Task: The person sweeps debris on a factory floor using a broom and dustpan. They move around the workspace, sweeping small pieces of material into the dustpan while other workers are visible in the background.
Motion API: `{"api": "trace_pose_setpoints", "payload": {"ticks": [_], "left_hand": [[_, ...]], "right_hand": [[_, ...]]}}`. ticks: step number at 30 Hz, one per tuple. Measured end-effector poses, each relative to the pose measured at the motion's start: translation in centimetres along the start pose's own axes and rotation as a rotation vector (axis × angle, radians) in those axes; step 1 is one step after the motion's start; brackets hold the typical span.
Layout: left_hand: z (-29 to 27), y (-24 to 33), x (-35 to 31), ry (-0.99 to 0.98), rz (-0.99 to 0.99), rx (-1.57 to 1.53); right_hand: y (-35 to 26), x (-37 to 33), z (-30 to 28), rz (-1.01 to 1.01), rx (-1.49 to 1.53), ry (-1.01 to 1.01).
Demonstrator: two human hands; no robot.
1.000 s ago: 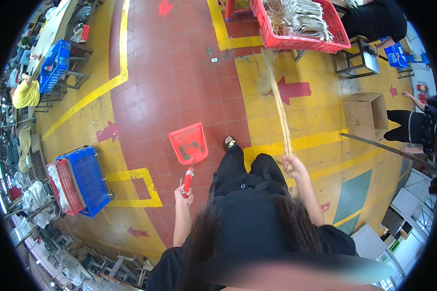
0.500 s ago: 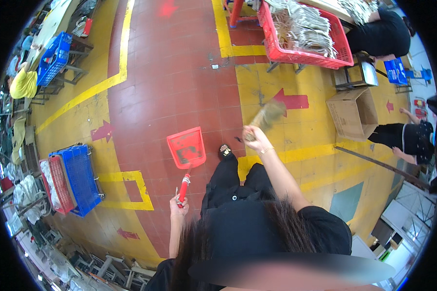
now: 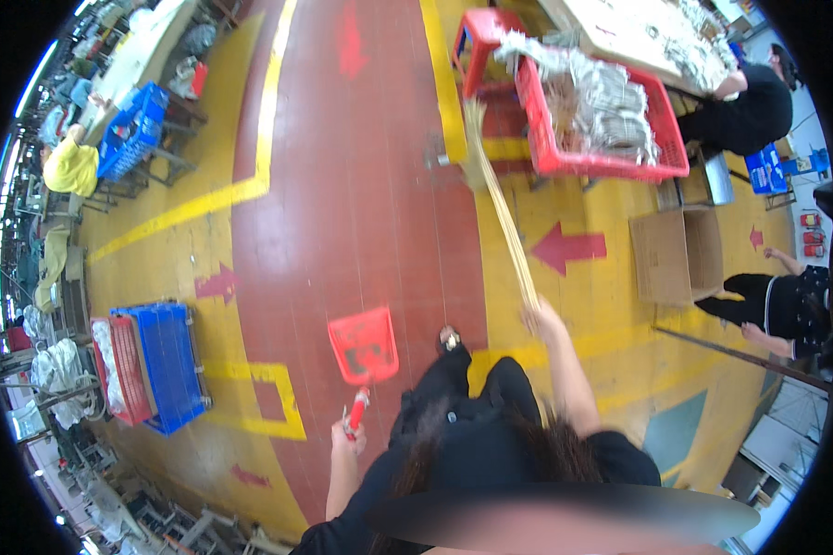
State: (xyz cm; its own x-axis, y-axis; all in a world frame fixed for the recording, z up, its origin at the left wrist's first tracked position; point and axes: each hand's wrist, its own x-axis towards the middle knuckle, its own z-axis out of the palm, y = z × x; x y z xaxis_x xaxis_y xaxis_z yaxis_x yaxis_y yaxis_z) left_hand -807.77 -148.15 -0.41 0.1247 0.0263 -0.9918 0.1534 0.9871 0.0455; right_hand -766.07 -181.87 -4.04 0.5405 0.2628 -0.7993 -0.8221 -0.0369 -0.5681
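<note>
My left hand [image 3: 347, 438] is closed around the handle of a red dustpan [image 3: 389, 345], held low in front of me over the red floor strip. Dark dirt lies in its pan. My right hand [image 3: 548, 324] grips a long straw-coloured broom [image 3: 503, 213] that stretches forward and slightly left. The broom's far end is beside a small white scrap [image 3: 442, 160] by the yellow line, near a red crate. Whether the bristles touch the floor I cannot tell.
Ahead on the right, a red crate [image 3: 611, 165] full of pale gloves stands by a red stool [image 3: 487, 42] and a worktable. An open cardboard box [image 3: 662, 254] and two people are to the right. A blue crate cart [image 3: 171, 365] stands left; a person in yellow [image 3: 71, 166] sits farther off.
The broom has swung from a blurred position near my right hand to reaching far forward. My right hand has moved to the right and lower in view. The dustpan stays in my left hand.
</note>
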Motion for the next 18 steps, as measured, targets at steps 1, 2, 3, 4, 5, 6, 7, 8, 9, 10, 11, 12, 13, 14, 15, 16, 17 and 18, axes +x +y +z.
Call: {"api": "trace_pose_setpoints", "payload": {"ticks": [1,2,3,4,5,6,7,8,9,10,11,12,13,14,15,16,17,18], "left_hand": [[0.2,1.1,0.8,0.064,-0.022,0.063],[0.7,2.3,1.7,0.034,-0.013,0.019],[1.3,3.2,2.2,0.061,-0.026,-0.020],[2.0,4.0,2.6,0.140,-0.059,-0.065],[3.0,4.9,2.8,0.113,-0.070,0.002],[4.1,5.4,3.0,0.075,-0.011,-0.031],[5.4,6.0,3.3,0.102,0.033,-0.062],[6.3,6.4,3.3,0.099,0.094,-0.102],[7.2,6.7,3.4,0.046,0.115,-0.161],[7.8,7.1,3.5,0.054,0.071,-0.153],[8.1,7.6,3.6,0.035,0.042,-0.164],[8.4,8.3,3.8,0.016,0.009,-0.180],[8.3,8.9,3.8,-0.029,-0.018,-0.170],[8.2,9.7,3.9,-0.112,-0.019,-0.180],[8.1,10.5,3.9,-0.122,-0.034,-0.214],[8.1,11.2,3.9,-0.099,-0.055,-0.270],[8.3,11.9,3.6,-0.179,-0.054,-0.279],[8.9,12.7,3.5,-0.192,-0.047,-0.268]], "right_hand": [[2.0,-3.8,-2.4,-0.046,-0.169,0.113],[3.9,-7.8,-5.1,-0.031,-0.321,0.202],[6.1,-11.0,-7.3,-0.028,-0.427,0.298],[9.0,-14.6,-9.7,-0.020,-0.356,0.317],[12.2,-16.9,-11.5,0.035,-0.413,0.406],[15.8,-19.1,-13.3,-0.048,-0.162,0.419],[19.8,-18.9,-13.9,0.012,-0.248,0.559],[23.5,-18.7,-14.7,0.013,-0.310,0.654],[25.2,-16.8,-16.1,0.048,0.005,0.596],[26.2,-15.0,-17.1,0.092,0.353,0.566],[26.4,-13.3,-17.6,0.153,0.661,0.565],[24.2,-12.3,-19.8,0.104,0.877,0.646],[20.4,-10.5,-21.9,0.019,1.038,0.637],[16.6,-8.9,-23.1,-0.048,1.201,0.771],[12.7,-7.3,-23.9,-0.142,1.326,0.725],[9.3,-6.1,-24.3,-0.142,1.399,0.856],[6.0,-5.0,-24.6,-0.192,1.561,0.878],[3.3,-3.6,-24.5,-0.216,1.579,0.942]]}}
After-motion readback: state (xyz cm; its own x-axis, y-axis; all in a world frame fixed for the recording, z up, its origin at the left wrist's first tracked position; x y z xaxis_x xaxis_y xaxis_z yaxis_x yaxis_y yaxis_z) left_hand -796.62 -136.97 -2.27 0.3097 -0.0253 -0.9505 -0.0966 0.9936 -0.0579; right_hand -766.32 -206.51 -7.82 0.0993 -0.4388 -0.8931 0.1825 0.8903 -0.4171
